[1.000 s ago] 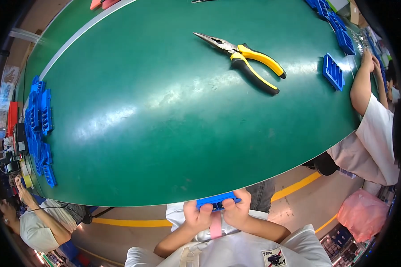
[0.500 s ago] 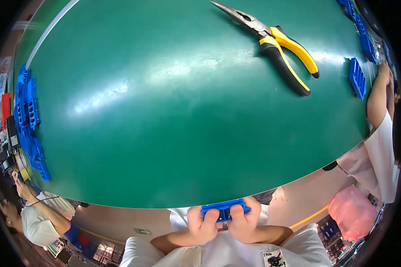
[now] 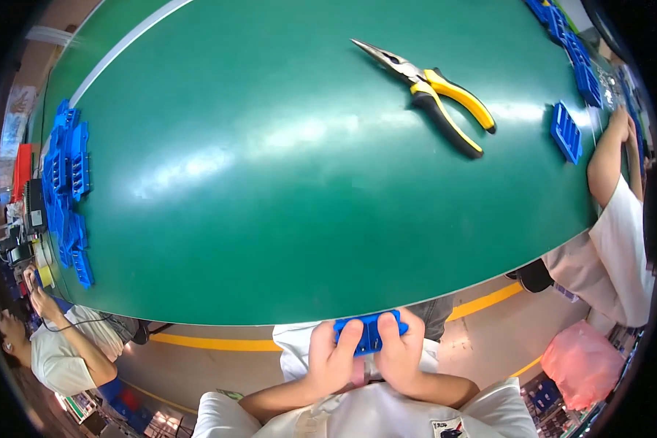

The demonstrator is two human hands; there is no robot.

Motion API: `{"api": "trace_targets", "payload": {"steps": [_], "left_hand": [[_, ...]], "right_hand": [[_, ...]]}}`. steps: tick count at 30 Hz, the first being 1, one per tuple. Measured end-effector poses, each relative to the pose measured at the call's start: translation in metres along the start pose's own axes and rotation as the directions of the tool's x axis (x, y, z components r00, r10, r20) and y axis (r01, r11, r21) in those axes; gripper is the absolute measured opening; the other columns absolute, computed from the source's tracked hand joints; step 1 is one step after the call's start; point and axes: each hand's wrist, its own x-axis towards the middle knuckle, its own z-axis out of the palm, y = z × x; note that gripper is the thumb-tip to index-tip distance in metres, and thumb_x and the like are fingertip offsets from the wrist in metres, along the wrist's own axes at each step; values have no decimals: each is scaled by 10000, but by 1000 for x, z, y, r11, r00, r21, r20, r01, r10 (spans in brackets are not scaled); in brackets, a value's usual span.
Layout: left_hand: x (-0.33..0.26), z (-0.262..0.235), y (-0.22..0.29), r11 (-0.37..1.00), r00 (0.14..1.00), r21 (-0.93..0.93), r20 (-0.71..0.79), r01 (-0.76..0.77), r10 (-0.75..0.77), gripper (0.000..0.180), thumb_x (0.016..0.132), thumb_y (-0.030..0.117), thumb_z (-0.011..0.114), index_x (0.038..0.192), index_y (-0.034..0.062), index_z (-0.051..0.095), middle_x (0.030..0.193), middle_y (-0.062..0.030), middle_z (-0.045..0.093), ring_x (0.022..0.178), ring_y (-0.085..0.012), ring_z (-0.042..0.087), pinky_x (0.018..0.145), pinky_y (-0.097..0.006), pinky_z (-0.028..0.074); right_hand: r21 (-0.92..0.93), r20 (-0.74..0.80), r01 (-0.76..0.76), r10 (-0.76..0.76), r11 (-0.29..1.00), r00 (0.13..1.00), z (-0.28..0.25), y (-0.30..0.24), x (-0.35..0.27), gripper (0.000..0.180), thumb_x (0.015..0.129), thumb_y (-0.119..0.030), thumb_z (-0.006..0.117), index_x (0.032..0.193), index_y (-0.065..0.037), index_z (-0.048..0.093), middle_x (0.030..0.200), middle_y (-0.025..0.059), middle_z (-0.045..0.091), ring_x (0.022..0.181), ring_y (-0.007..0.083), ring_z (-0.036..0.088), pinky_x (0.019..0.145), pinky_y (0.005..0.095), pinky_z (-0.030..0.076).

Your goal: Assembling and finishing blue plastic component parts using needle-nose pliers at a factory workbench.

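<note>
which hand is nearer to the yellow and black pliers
Right. The right hand, on the right end of the blue part, is below the pliers in the picture, a little left of them; the left hand, on the part's left end, is farther left.

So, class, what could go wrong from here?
The blue part, held between the left fingers and right fingers at the near edge of the table, could slip and drop. The pliers lie loose, so a careless reach might meet their pointed nose. The slotted blue piece near the co-worker's arm might get nudged.
</note>
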Motion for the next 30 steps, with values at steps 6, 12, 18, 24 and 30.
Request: {"api": "trace_targets", "payload": {"steps": [6, 12, 18, 24, 30], "left_hand": [[8, -37, 14, 865, 928, 407, 340, -294, 155, 292, 773, -33, 746, 1053, -42, 668, 1042, -138, 670, 924, -200, 635, 816, -299, 496], [5, -9, -31, 910, 936, -317, 137, -269, 324, 318, 801, -54, 705, 1075, -10, 550, 1105, -162, 626, 1032, -253, 627, 909, -379, 501], [23, -2, -73, 864, 986, -486, 24, -133, 166, 307, 775, -40, 747, 1039, 21, 603, 938, -51, 666, 815, -126, 637, 716, -259, 511], [15, -20, -50, 981, 981, 116, -96, -158, 169, 526, 704, 49, 839, 1136, 15, 540, 1039, -66, 605, 909, -135, 595, 759, -278, 502], [14, -33, -40, 914, 908, -9, 113, -406, 404, 877, 714, 227, 871, 1388, -11, 364, 1302, -140, 496, 1197, -234, 508, 968, -351, 441]], "right_hand": [[66, 209, 286, -294, 956, 933, -31, 16, 6, 466, 903, -358, 635, 1138, 26, 516, 1059, 121, 569, 941, 184, 567, 817, 322, 471], [105, 327, 351, -366, 930, 871, -45, 20, 8, 897, 791, -610, 674, 1326, 66, 425, 1268, 164, 476, 1196, 273, 494, 985, 402, 423], [30, 254, 304, -302, 952, 919, -24, 35, 22, 555, 776, -401, 790, 1105, 14, 623, 1064, 128, 602, 963, 210, 574, 841, 334, 453], [125, 290, 237, -264, 963, 920, -20, 32, 36, 337, 830, -297, 770, 969, -7, 672, 890, 72, 666, 768, 167, 612, 699, 305, 478], [-38, 406, 453, -400, 891, 821, -27, 26, 50, 351, 732, -213, 840, 982, -24, 680, 895, 79, 679, 774, 185, 629, 700, 318, 492]]}}
